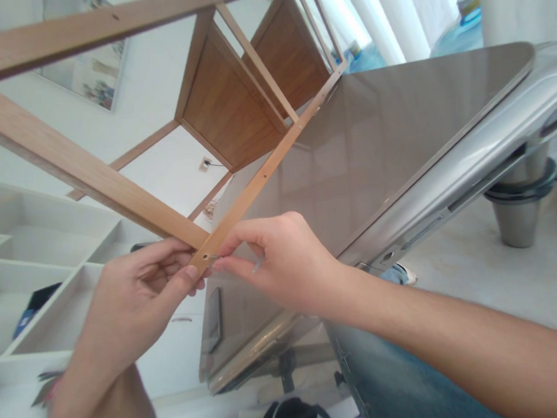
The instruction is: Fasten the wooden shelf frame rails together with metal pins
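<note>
Wooden frame (251, 195), over glossy grey-brown table (361, 139): panels (228, 100) fitted, corner rails meeting; left hand (140, 298) clasped on frame corner; right hand (288, 255) pinching thin metal piece (213, 257) beside screw hole (205, 257), fastening apparently unfinished.

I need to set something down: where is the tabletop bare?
Bare brown tabletop lies between the wooden frame and silver edge. Crowded: the frame's near corner, with left hand, right hand and a dark flat object.
</note>
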`<state>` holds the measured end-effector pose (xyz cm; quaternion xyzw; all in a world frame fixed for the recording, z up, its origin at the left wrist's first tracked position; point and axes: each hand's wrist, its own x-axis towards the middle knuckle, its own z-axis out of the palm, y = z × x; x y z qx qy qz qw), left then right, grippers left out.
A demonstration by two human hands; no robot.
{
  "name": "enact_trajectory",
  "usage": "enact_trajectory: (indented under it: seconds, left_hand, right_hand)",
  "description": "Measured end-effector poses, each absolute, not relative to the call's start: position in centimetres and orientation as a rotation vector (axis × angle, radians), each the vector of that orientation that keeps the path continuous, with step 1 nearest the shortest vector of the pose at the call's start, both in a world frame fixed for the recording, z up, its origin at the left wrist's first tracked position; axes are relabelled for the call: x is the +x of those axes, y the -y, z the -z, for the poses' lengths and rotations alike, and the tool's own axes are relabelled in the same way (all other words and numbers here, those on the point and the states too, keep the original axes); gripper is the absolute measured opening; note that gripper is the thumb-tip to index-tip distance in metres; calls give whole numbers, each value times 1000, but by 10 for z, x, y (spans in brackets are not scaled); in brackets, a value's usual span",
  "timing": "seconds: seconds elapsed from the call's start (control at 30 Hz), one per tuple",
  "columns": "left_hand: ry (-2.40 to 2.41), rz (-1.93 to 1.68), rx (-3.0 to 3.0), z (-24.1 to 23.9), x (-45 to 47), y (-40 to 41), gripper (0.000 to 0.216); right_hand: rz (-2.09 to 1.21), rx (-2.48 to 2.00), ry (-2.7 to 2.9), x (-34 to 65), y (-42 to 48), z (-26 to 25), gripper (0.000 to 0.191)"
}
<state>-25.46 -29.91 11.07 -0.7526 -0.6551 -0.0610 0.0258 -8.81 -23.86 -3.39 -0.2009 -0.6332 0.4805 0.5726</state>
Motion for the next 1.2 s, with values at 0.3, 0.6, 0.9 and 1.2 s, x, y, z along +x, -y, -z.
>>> enact_trajectory:
  seconds: [0.3, 0.6, 0.9, 1.2]
  left_hand:
    - [2041, 217, -2379, -109, -253, 298, 10]
    - [2115, 286, -2344, -107, -249, 299, 13]
    - [2151, 294, -2368, -100, -245, 298, 12]
    - [2180, 286, -2275, -86, -242, 294, 15]
  right_hand:
    - [-1121, -467, 1486, -92, 238, 36, 7]
    - [-1133, -478, 1504, -97, 235, 35, 4]
    - [-1150, -449, 1551, -99, 234, 34, 14]
    - [-1289, -483, 1474, -103, 240, 40, 11]
